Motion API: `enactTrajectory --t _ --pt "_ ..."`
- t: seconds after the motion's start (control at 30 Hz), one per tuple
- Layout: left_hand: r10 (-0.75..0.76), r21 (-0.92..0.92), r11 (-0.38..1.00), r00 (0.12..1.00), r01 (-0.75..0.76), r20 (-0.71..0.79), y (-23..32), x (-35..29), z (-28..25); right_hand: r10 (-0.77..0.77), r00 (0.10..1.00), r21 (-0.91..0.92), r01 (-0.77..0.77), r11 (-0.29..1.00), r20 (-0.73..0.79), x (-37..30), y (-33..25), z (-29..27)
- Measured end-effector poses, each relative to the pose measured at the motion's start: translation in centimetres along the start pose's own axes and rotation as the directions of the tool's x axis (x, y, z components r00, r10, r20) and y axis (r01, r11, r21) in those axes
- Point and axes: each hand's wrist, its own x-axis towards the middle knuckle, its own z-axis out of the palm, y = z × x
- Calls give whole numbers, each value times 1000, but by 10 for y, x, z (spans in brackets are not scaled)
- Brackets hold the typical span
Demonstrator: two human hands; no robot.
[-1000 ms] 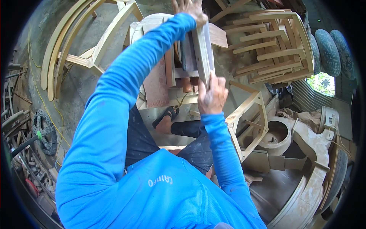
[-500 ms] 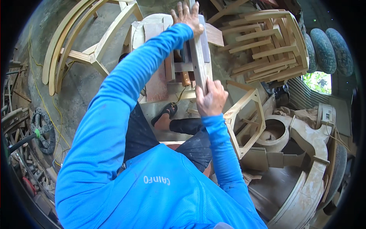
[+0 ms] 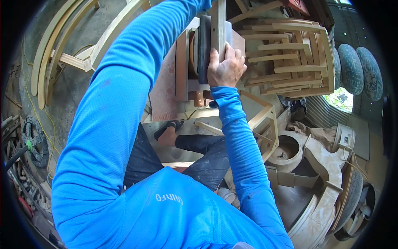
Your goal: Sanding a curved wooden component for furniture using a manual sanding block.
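A long, narrow wooden bar [image 3: 218, 27] runs away from me over a wooden workbench with a built-in tool. My right hand [image 3: 227, 68] is wrapped round its near end, thumb on the left side and fingers on the right. Past the upper edge of the view reaches my left arm [image 3: 124, 66], so that hand is hidden. Just left of the bar is a dark, flat, rounded-edge piece [image 3: 203, 50]. An orange-brown handle [image 3: 199, 98] sticks out below it. Reddish board [image 3: 163, 103] covers the left part of the bench.
Curved wooden frame pieces [image 3: 62, 54] stand at the left. A stack of wooden frames [image 3: 290, 58] is at the right, with a smaller frame [image 3: 265, 118] nearer me. Beside it stands a large pale machine housing [image 3: 325, 166]. A yellow cord [image 3: 50, 141] lies on the floor.
The bar has shifted away from me with my right hand still on it. My left hand has gone out past the upper edge. The view has also moved somewhat.
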Motion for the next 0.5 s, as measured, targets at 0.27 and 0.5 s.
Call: enactTrajectory --t 0.27,0.5 --pt "12 66 998 999 -10 -30 -4 11 -8 -37 991 43 43 998 -132 48 1 38" --pt "42 174 984 996 -29 -75 1 7 -15 -50 997 -63 47 997 -53 46 11 29"
